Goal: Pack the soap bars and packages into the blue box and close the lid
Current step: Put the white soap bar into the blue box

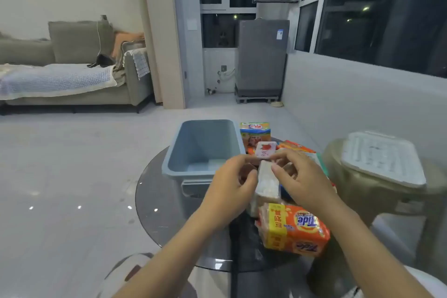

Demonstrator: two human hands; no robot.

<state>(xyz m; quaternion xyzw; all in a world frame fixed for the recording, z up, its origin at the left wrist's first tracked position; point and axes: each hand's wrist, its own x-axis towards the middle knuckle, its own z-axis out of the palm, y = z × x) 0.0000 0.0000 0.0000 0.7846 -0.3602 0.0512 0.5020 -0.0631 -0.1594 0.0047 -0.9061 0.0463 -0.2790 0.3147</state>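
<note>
The blue box [177, 150] stands open on a round glass table [154, 191], with something pale on its floor. Right of it lie soap packages: a yellow-green pack [255, 129], a small pink-white bar [266, 149], orange packs [296, 145] and a large orange Tide pack [294, 228] at the front. A pale clear-wrapped soap pack [266, 184] stands between my hands. My left hand [232, 186] has its fingers curled at the pack's left top edge. My right hand [300, 176] curls over its right side, thumb on the wrapper.
The white lid [384, 159] rests on a beige plastic stool [362, 191] to the right of the table. Grey tiled floor surrounds the table. A sofa is far left and a grey appliance stands by the windows at the back.
</note>
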